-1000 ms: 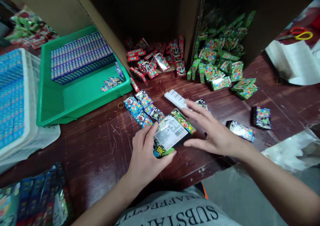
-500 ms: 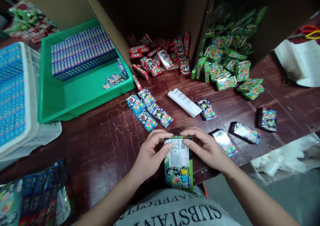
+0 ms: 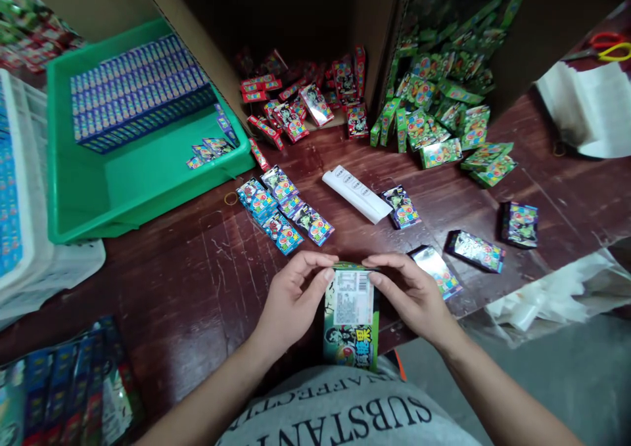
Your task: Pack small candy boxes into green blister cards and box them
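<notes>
A green candy packet [image 3: 349, 341] with a white barcode label hangs upright in front of my shirt, its far edge toward the table. My left hand [image 3: 296, 296] pinches its upper left corner between thumb and fingers. On the upper right corner, my right hand [image 3: 413, 295] has a similar pinch. A strip of green and yellow shows along the packet's top, between my fingertips. Beyond my hands lie small blue and purple candy boxes [image 3: 280, 231] and a folded white paper strip [image 3: 355, 195]. Dark candy boxes [image 3: 476, 251] rest to the right.
At left stand a green tray [image 3: 142, 186] of purple boxes and a white crate [image 3: 42, 236] of blue ones. Red boxes [image 3: 290, 121] and green boxes [image 3: 426, 134] spill from cardboard cartons. A glossy filled bag [image 3: 64, 393] lies lower left; scissors [image 3: 614, 50] far right.
The view has shifted slightly, so the table's things appear a little further left and up. Both hands keep their hold at the packet's top edge, fingertips slightly moved.
</notes>
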A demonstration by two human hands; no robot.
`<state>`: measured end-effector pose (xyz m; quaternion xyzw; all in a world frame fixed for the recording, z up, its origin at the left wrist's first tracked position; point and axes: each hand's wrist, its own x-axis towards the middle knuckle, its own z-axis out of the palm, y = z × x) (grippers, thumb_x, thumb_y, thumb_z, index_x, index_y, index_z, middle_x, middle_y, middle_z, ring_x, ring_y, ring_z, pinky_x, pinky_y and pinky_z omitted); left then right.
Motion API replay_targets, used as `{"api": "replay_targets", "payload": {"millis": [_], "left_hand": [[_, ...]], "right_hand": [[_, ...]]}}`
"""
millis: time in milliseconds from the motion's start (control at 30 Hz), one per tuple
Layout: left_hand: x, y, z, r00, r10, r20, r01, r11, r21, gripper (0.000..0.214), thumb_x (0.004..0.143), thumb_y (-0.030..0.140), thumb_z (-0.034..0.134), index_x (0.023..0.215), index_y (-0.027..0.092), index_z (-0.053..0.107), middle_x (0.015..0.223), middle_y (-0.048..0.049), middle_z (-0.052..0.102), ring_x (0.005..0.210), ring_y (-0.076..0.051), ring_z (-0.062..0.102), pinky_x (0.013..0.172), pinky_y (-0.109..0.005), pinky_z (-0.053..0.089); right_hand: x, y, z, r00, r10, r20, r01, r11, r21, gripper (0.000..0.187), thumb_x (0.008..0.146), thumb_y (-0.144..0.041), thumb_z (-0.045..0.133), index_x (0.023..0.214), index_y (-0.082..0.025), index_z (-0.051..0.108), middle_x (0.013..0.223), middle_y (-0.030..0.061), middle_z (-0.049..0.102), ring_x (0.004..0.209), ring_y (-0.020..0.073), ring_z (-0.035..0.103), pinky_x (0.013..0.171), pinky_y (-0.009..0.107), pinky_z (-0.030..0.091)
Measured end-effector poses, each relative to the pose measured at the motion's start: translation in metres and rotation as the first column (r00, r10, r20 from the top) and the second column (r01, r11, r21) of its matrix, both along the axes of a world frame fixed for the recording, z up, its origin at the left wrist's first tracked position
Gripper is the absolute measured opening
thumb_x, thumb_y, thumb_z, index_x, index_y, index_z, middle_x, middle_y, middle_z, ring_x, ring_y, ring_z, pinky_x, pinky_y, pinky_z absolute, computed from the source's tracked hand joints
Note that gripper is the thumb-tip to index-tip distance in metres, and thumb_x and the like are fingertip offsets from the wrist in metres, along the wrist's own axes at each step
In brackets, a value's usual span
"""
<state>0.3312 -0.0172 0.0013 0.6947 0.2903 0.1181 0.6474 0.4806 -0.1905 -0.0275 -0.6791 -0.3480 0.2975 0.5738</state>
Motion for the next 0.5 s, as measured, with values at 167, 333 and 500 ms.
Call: {"api": "replay_targets", "payload": {"millis": [167,333,500], "left_hand": [[0.009,0.004,0.011,0.988,-0.139,-0.064,0.141,0.990,0.020,0.009,0.091,0.029,0.068,0.094,0.021,0.070,0.108,-0.0057,0.075,0.102,-0.020,0.070,0.094,-0.040,0.056],[0.023,0.007,0.022,0.960,-0.212,-0.182,0.214,0.977,-0.010,0.009,0.089,0.029,0.070,0.086,0.021,0.070,0.092,-0.0019,0.076,0.084,-0.017,0.071,0.076,-0.032,0.056],[0.031,0.011,0.029,0.936,-0.266,-0.229,0.267,0.963,-0.028,0.013,0.088,0.032,0.071,0.083,0.021,0.073,0.083,-0.0012,0.077,0.077,-0.017,0.070,0.071,-0.030,0.055]], "right_hand": [[0.006,-0.004,0.007,0.998,0.068,-0.015,-0.068,0.997,-0.023,0.015,0.094,-0.029,0.069,0.107,-0.033,0.077,0.110,0.0027,0.076,0.105,0.0212,0.070,0.096,0.043,0.057],[0.008,0.000,0.020,0.966,-0.064,-0.251,0.033,0.992,-0.125,0.014,0.086,-0.038,0.077,0.091,-0.025,0.076,0.092,0.0032,0.078,0.081,0.0183,0.072,0.074,0.034,0.061],[0.012,-0.001,0.022,0.922,-0.103,-0.373,0.031,0.980,-0.194,0.022,0.084,-0.045,0.078,0.086,-0.022,0.076,0.082,0.0028,0.078,0.070,0.0175,0.071,0.065,0.032,0.060]]}}
